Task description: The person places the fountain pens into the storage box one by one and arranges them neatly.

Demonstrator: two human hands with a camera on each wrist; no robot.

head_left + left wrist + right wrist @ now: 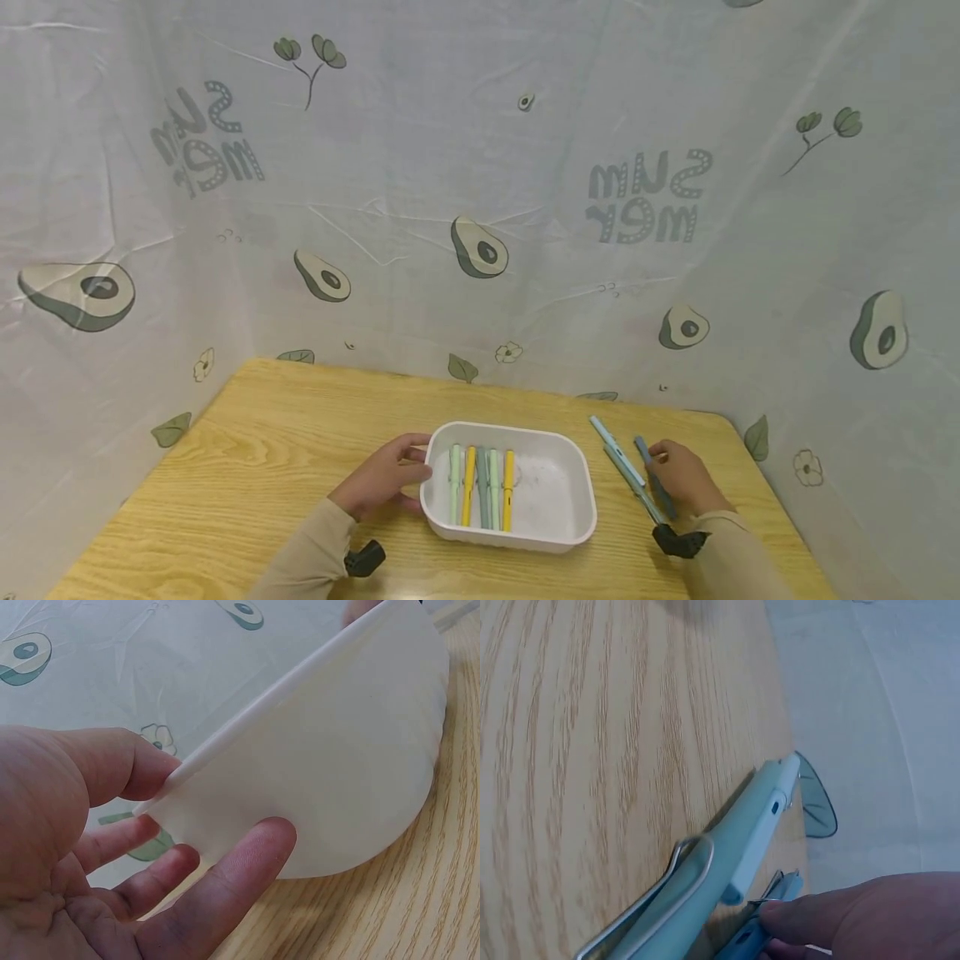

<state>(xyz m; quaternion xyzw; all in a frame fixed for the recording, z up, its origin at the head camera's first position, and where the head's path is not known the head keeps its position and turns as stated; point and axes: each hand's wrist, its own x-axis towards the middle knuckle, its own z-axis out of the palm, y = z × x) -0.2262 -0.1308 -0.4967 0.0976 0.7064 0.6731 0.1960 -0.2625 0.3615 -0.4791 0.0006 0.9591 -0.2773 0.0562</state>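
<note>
A white plastic tray (551, 500) sits mid-table with several pens lying side by side in its left half: pale green pens, yellow pens (507, 492) and a grey-green pen (483, 487). My left hand (390, 477) rests against the tray's left end, fingers spread, one fingertip at the rim and another on the outer wall. To the right of the tray, my right hand (684, 477) pinches a dark blue pen (655, 475) near its clip end between thumb and fingers. Just left of that pen lie a light blue pen (617, 450) and a teal pen (697, 885), overlapping each other.
The wooden table (315, 417) ends at a patterned curtain (405, 167) that hangs behind and along both sides. Black wrist mounts (365, 558) sit at both sleeves, the right one close to the near ends of the loose pens.
</note>
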